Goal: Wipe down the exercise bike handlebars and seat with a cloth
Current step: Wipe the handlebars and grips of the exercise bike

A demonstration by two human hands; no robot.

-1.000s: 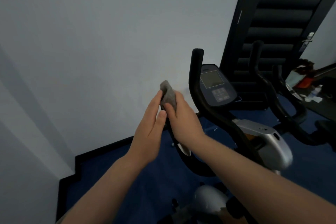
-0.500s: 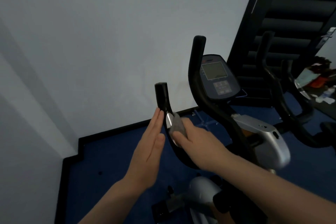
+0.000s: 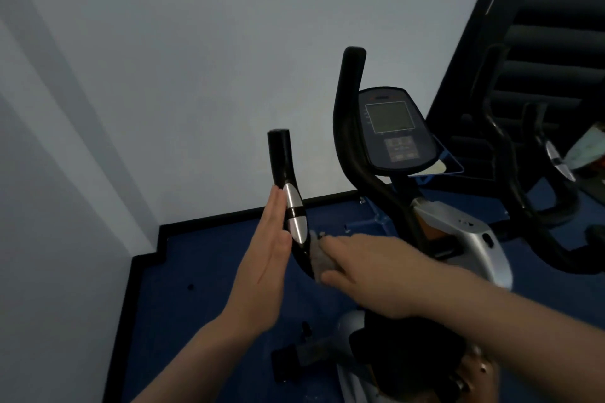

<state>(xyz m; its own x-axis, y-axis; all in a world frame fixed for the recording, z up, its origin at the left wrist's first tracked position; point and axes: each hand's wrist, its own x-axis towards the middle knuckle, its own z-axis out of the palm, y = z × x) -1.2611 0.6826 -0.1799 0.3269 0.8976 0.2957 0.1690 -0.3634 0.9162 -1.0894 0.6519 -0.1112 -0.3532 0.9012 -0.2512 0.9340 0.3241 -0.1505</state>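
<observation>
The exercise bike's left handlebar [image 3: 282, 167] is a black curved bar with a silver pulse sensor [image 3: 294, 216]. My right hand [image 3: 370, 267] holds a grey cloth [image 3: 319, 260] against the lower bend of that bar, below the sensor. My left hand [image 3: 266, 258] is flat with straight fingers, its palm facing the bar's left side beside the sensor. A taller black handlebar [image 3: 352, 127] rises to the right, next to the console [image 3: 394, 131]. The black seat [image 3: 406, 357] shows partly under my right forearm.
A white wall stands close on the left and ahead. The floor [image 3: 203, 271] is blue with a black skirting edge. Further black handlebars [image 3: 510, 173] curve at the right, in front of a dark slatted door [image 3: 556, 42]. The bike's silver body [image 3: 468, 239] sits below the console.
My right hand has slid the cloth down the left handlebar from its top end to the lower bend. My left hand came off the bar end and now lies flat beside it.
</observation>
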